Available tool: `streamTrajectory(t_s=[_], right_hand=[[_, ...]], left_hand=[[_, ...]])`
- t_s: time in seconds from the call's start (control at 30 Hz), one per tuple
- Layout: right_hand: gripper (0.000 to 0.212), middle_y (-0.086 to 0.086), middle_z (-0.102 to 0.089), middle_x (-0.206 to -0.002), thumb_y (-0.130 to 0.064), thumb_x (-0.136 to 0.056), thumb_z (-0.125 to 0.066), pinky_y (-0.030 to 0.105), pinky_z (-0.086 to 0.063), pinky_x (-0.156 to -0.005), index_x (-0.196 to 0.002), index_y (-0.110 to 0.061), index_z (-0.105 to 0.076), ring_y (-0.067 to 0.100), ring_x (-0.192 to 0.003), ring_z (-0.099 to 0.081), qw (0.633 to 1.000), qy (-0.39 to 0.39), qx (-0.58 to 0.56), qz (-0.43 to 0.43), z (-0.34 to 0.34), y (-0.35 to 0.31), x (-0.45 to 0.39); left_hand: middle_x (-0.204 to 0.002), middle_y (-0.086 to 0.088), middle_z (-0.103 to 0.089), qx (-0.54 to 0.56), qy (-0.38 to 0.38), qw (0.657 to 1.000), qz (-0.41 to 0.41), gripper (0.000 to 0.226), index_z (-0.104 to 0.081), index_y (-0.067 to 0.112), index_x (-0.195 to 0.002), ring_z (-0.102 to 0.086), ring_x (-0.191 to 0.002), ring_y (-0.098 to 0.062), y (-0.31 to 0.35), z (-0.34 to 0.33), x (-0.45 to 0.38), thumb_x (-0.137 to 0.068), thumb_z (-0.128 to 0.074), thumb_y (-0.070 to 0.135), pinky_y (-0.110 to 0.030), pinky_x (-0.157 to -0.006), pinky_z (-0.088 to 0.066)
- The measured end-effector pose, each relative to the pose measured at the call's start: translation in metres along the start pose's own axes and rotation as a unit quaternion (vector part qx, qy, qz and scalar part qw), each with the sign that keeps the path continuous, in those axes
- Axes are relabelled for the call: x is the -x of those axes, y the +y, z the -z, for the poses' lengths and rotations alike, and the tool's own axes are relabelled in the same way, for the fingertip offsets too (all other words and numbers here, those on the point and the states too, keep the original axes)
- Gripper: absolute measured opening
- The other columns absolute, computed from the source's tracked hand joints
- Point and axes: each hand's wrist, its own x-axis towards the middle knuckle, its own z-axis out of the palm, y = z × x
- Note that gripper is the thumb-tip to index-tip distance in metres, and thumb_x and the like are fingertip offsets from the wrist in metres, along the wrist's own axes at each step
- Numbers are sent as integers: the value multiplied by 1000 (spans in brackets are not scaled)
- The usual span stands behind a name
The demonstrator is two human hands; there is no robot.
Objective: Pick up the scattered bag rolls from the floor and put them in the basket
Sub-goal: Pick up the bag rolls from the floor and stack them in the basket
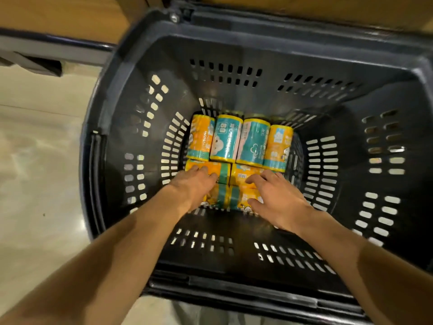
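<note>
Resting under both hands (194,184) (271,198), bag rolls (239,141) fill the basket (234,233).

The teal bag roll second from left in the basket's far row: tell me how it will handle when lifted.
The teal bag roll is cylindrical, so probably apt to roll once freed. Its glossy wrapper looks somewhat slippery. Neighbouring rolls wedge it tightly, so expect slight drag lifting out.

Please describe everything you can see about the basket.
The basket is dark, apparently plastic, with a thick rim and slotted walls. It stands upright on a pale floor, seen from above. Bag rolls lie packed on its bottom: four side by side, more crosswise in front. The left hand and right hand reach inside and rest on the front rolls.
</note>
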Motion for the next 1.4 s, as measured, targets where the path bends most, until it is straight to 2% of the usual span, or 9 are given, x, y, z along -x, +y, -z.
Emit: streamTrajectory(t_s=[0.17, 0.37, 0.47, 0.57, 0.73, 0.83, 1.0, 1.2, 1.4], right_hand=[[45, 1, -48, -140, -38, -100, -52, 42, -40, -108, -143, -30, -45, 23, -133, -42, 999, 34, -14, -2, 62, -25, 35], [34, 2, -54, -134, -35, -100, -51, 39, -44, -100, -133, -29, -55, 25, -132, -47, 997, 66, 34, 31, 196, -88, 113], [32, 5, -55, -135, -36, -99, -50, 39, -44, -99, -129, -29, -56, 29, -133, -49, 992, 67, 85, 64, 279, -129, 169], [29, 6, -60, -122, -38, -97, -54, 38, -49, -87, -123, -26, -59, 32, -120, -57, 980, 102, 133, 110, 347, -178, 225], [24, 8, -64, -113, -39, -95, -56, 36, -45, -77, -110, -21, -61, 32, -110, -60, 957, 148, 160, 191, 409, -268, 299], [20, 7, -64, -112, -38, -94, -53, 36, -41, -72, -106, -23, -60, 32, -107, -61, 941, 163, 195, 224, 429, -317, 339], [20, 3, -62, -102, -37, -99, -48, 39, -52, -74, -103, -20, -59, 28, -98, -61, 920, 169, 226, 271, 449, -397, 387], [23, 2, -64, -112, -35, -98, -49, 45, -56, -84, -112, -21, -62, 25, -97, -62, 913, 166, 225, 298, 451, -493, 421], [24, 3, -68, -112, -33, -99, -49, 47, -55, -87, -112, -19, -63, 28, -99, -64, 899, 168, 249, 319, 434, -589, 448]], left_hand=[[-123, -4, -55, 21, 123, 992, -12, 46, -42, 20, -139, -55, -116, -25, -5, 73, 65, -96, -56, 28, -42, -95, -46], [-127, -4, -55, 62, 174, 982, 43, 32, -49, 23, -128, -54, -120, -28, -3, 182, 199, -96, -50, 30, -41, -91, -46], [-127, -4, -56, 110, 219, 964, 101, 32, -48, 23, -127, -58, -118, -30, 6, 230, 291, -97, -47, 32, -43, -89, -50], [-112, -6, -61, 146, 284, 938, 137, 27, -53, 22, -116, -61, -108, -31, 12, 268, 377, -96, -46, 39, -44, -86, -52], [-112, -3, -62, 170, 367, 892, 201, 33, -56, 22, -113, -61, -109, -28, 10, 311, 497, -95, -49, 49, -40, -83, -50], [-113, -3, -61, 144, 394, 874, 248, 33, -54, 23, -115, -61, -108, -28, 2, 319, 563, -95, -47, 48, -41, -81, -51], [-115, -5, -59, 134, 378, 856, 325, 33, -50, 21, -117, -60, -107, -29, -9, 312, 670, -98, -45, 48, -40, -80, -47], [-115, -5, -60, 191, 363, 821, 397, 31, -52, 20, -120, -60, -103, -27, -41, 253, 768, -100, -44, 42, -37, -74, -45], [-119, -4, -60, 248, 341, 783, 458, 32, -52, 22, -120, -58, -107, -25, -81, 175, 848, -98, -46, 45, -39, -83, -49]])
